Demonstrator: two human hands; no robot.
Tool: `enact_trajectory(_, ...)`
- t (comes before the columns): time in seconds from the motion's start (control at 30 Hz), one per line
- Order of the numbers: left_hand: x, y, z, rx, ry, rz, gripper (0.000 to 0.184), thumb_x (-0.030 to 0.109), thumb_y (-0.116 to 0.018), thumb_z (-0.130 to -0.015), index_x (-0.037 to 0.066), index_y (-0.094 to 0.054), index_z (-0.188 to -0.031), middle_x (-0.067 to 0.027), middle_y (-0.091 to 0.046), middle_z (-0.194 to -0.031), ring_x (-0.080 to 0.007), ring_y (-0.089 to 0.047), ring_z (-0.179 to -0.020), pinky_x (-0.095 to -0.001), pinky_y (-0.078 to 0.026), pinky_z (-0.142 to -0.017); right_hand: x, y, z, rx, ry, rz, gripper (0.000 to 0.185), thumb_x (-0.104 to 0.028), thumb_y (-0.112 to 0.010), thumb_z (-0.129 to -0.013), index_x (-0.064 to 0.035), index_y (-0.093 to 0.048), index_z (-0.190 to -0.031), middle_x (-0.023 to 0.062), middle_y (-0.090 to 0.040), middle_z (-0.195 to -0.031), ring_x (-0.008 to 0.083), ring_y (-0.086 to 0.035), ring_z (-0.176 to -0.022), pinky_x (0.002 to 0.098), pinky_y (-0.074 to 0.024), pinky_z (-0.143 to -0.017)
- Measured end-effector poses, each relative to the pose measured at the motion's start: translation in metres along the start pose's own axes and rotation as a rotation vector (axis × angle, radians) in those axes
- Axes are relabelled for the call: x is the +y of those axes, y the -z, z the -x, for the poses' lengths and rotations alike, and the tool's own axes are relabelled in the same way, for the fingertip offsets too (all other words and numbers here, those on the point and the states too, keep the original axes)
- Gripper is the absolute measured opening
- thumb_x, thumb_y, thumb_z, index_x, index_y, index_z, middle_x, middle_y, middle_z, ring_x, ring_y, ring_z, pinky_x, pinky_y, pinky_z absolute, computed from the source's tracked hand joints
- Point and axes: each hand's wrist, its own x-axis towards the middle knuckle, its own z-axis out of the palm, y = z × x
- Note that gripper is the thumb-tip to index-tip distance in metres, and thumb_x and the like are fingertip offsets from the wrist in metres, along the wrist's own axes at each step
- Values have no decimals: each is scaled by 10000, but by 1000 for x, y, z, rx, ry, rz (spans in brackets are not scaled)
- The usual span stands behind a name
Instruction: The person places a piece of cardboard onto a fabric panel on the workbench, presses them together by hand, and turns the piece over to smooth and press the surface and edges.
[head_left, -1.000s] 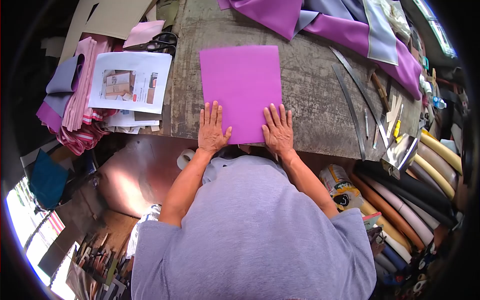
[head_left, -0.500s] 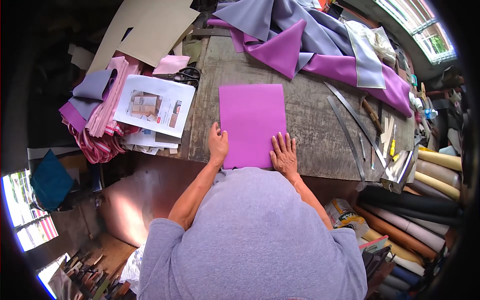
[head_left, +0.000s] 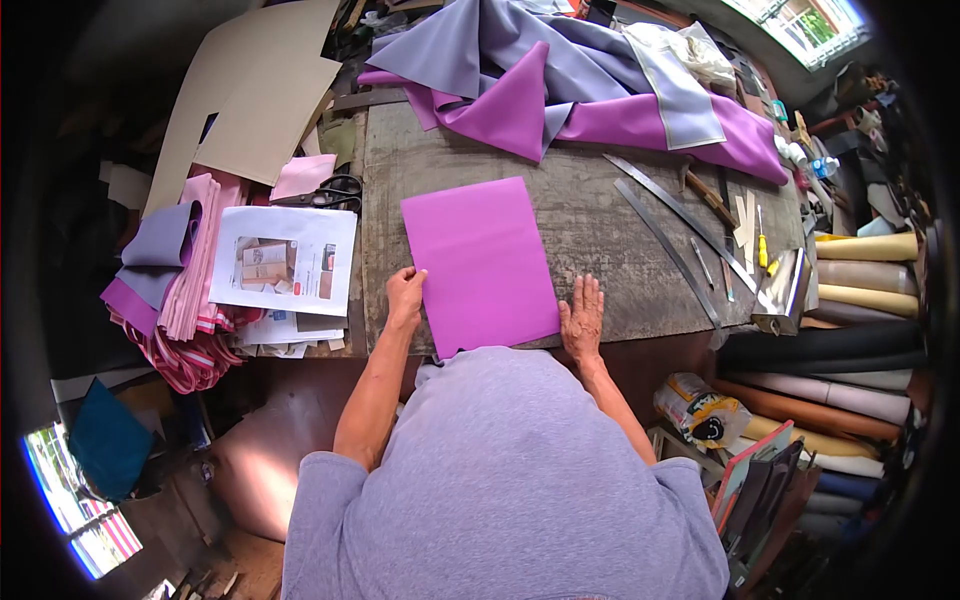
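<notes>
A flat purple leather-like sheet lies at the front of the worn workbench, its near edge partly hidden by my grey shirt. My left hand is closed on the sheet's left edge, the thumb on top and the fingers curled beside it. Just off the lower right edge, my right hand rests flat on the bench. Its fingers are stretched out, and it holds nothing.
Printed papers and black scissors lie left, near pink strips. Purple-grey material is heaped at the back. On the right are a metal ruler, a hammer and a yellow-handled tool.
My right hand has left the sheet's right edge and now lies on the bench beside it. My left hand stays at the left edge. The whole view has turned and shifted.
</notes>
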Motion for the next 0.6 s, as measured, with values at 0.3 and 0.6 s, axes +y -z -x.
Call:
enact_trajectory(0.3,104,-14,25,-219,-396,146,153,153,-675,-983,1,-689,-987,-4,-663,-843,-57,-579,-720,-210,-463,-629,34,11,53,81,-247,116,580,-330,-487,-1027,-84,-369,-1539,146,-290,-1623,336,-219,-1516,496,-147,-1236)
enact_trajectory(0.6,205,-59,152,-258,-1269,-622,161,-19,-751,-847,19,-728,-1003,-92,-651,-909,-189,-653,-807,-311,-545,-719,17,24,86,85,-336,43,567,-291,-533,-1008,-110,-397,-1528,149,-301,-1615,362,-260,-1495,506,-227,-1213)
